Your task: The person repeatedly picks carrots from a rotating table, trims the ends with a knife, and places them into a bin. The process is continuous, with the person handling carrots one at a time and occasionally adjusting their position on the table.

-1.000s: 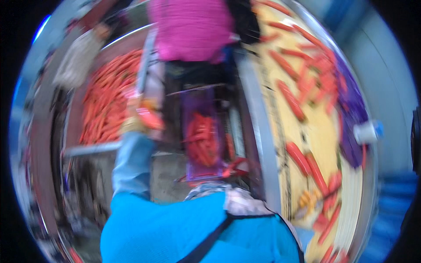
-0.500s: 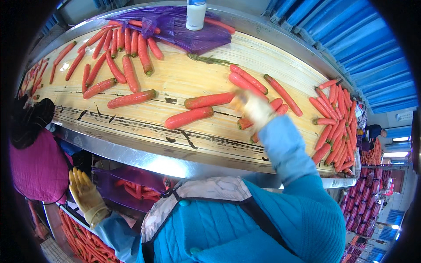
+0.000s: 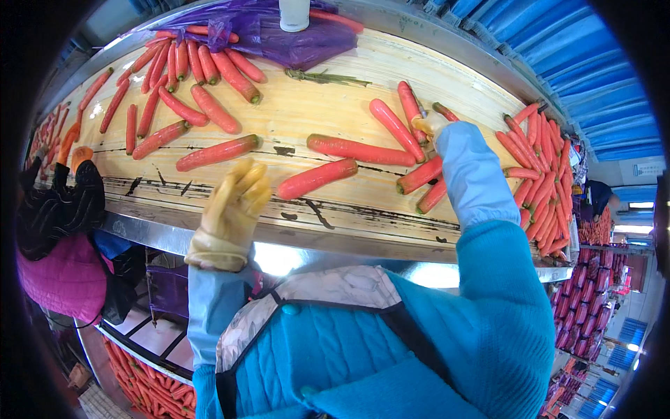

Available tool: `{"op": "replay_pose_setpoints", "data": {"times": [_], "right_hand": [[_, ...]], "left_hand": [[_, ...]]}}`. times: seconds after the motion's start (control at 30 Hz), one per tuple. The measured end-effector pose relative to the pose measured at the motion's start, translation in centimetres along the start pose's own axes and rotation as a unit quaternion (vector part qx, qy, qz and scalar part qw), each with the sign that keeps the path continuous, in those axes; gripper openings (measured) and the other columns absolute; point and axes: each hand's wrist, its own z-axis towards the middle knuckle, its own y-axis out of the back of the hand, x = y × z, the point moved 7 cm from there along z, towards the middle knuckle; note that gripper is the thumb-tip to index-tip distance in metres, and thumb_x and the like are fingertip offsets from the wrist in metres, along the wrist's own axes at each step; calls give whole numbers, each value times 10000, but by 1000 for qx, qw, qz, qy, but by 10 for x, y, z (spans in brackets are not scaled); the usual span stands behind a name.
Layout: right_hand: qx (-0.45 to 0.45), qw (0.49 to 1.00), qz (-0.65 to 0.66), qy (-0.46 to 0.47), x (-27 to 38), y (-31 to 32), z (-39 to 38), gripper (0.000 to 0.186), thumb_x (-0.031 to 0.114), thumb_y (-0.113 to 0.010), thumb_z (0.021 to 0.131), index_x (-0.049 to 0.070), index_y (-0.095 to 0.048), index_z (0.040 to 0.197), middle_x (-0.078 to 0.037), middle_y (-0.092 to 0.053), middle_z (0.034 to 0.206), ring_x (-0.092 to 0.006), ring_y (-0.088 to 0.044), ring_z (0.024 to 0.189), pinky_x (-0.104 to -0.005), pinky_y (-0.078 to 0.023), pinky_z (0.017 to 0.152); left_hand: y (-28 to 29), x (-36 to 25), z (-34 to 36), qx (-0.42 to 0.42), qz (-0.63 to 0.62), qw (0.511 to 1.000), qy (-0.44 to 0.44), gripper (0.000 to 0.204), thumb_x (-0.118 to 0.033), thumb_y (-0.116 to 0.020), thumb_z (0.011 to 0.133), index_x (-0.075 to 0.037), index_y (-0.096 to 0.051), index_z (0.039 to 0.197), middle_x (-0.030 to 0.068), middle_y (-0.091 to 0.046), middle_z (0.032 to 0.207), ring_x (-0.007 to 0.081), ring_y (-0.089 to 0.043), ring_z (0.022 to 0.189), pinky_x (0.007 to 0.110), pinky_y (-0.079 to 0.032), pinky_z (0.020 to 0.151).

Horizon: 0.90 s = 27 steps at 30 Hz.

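Observation:
My gloved right hand (image 3: 431,127) reaches over the wooden tabletop, its fingers closed against the side of a carrot (image 3: 410,103); the sleeve hides part of the grip. Just left of it slants another carrot (image 3: 396,129). The green end of a carrot (image 3: 444,110) shows beyond the wrist. Nearer to me lie a long carrot (image 3: 359,149) and a carrot (image 3: 317,179), with a carrot (image 3: 420,174) and a carrot (image 3: 433,197) beside my forearm. My gloved left hand (image 3: 237,202) hovers over the table's near edge, fingers extended and holding nothing.
More carrots (image 3: 220,151) lie across the left of the table (image 3: 293,105). A carrot heap (image 3: 548,181) fills its right end. At the back are a purple plastic bag (image 3: 279,43) and a white container (image 3: 294,14). A co-worker (image 3: 63,272) stands at the left, near a carrot-filled bin (image 3: 150,391).
My left hand has risen from below the table edge and moved right over it. My right hand has gone farther away, and the carrots around it have shifted and turned.

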Motion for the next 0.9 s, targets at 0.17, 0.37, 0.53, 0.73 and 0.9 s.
{"op": "replay_pose_setpoints", "data": {"times": [0.17, 0.37, 0.53, 0.73, 0.9], "right_hand": [[90, 882, 461, -39, 51, -11, -65, 495, 295, -693, 928, -11, -598, 1305, -132, -713, 945, -209, -675, 753, -331, -538, 666], [112, 781, 614, 21, 102, -26, -80, 539, 302, -699, 956, 21, -548, 1390, -138, -731, 1002, -187, -704, 834, -291, -568, 724], [-57, 885, 461, -14, 62, 11, -66, 543, 278, -708, 966, 65, -516, 1427, -140, -731, 1028, -177, -696, 863, -299, -569, 762], [-16, 867, 495, -59, 89, 13, -76, 394, 114, -606, 988, 26, -531, 1365, -68, -651, 921, -158, -664, 853, -306, -534, 712], [24, 842, 540, 3, 174, -1, -17, 375, 161, -607, 981, 58, -568, 1340, -98, -678, 892, -210, -690, 857, -342, -544, 738]], "left_hand": [[-17, 20, 22, 71, 12, 997, 28, 517, -282, -591, 1035, 11, -482, 1447, 227, -564, 1397, 360, -584, 1262, 470, -474, 1093], [-48, 66, 56, 79, 9, 994, 80, 514, -290, -668, 992, -18, -528, 1405, 211, -583, 1357, 360, -578, 1260, 471, -473, 1091], [8, 29, 57, 0, 18, 999, 32, 484, -264, -668, 987, -4, -555, 1380, 220, -572, 1371, 349, -544, 1292, 470, -450, 1120], [50, -4, 64, 23, -22, 999, -12, 465, -237, -674, 977, 36, -571, 1339, 242, -554, 1393, 361, -516, 1321, 470, -440, 1136], [49, -21, 48, -90, -62, 994, -5, 445, -232, -675, 978, 41, -575, 1316, 250, -550, 1401, 384, -528, 1310, 479, -443, 1135]]}}
